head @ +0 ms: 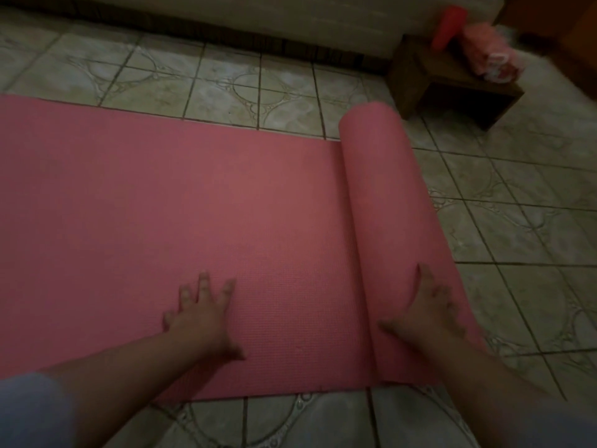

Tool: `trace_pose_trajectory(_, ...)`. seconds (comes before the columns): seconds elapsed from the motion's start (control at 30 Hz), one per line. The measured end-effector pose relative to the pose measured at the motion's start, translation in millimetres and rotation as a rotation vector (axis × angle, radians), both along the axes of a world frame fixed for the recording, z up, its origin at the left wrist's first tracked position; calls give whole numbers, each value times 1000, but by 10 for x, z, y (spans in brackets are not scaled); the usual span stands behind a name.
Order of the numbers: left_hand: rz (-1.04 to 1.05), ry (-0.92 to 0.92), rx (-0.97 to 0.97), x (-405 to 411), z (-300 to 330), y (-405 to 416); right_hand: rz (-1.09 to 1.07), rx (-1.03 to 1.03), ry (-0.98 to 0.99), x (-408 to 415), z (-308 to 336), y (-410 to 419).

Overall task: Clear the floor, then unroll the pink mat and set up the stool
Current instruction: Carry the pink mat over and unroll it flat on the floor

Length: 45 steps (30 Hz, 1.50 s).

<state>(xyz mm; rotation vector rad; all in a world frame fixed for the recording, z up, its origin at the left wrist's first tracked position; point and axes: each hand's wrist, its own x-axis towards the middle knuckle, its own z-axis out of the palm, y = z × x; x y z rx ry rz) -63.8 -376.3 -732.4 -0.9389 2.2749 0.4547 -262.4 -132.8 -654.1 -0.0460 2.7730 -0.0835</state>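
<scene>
I observed both hands extended forward and down over the pink mat [200,202], forearms entering from the bottom edge of the view. My left hand [200,315] lay flat on the unrolled part, fingers straight and spread, palm down, holding nothing. My right hand [426,315] rested on the near end of the roll [387,202], fingers straight and laid along its curve, thumb pointing left toward the seam — pressing, not gripping.

Count: one mat, partly unrolled; one roll remaining at its right end; one wooden stool [452,88]; two hands.

The mat lay on the tiled floor [517,202], its flat portion running off the left edge of the view, the roll standing across its width. The stool stood upright on the floor beyond the far end of the roll, near it but apart. On the stool's top sat a red cylinder [447,27] and a pink-and-white bundle [487,54] — blurred, so I could not tell what either was. A pale long object with a dark base [226,24] ran along the far edge of the floor.
</scene>
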Motion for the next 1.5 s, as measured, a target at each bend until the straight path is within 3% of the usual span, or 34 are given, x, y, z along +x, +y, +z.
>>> trace_pose_trajectory(0.33,99,3,-51,428,87,-399,173,-349,-136,507,73,-593)
trace_pose_trajectory(0.5,95,-125,-201,554,298,-476,191,-489,-233,589,168,-763)
trace_pose_trajectory(0.67,25,-32,-168,278,288,-126,-11,-469,-147,290,373,-443)
trace_pose_trajectory(0.8,-106,54,-116,26,149,84,-126,-127,-22,80,427,-107)
trace_pose_trajectory(0.9,-177,85,-103,-132,60,52,-106,-53,78,84,346,-43)
trace_pose_trajectory(1.2,11,-38,-61,-195,-145,-118,-73,11,-96,159,17,-136)
trace_pose_trajectory(1.5,-45,-69,-155,-103,-69,-255,93,-343,-164,228,20,-374)
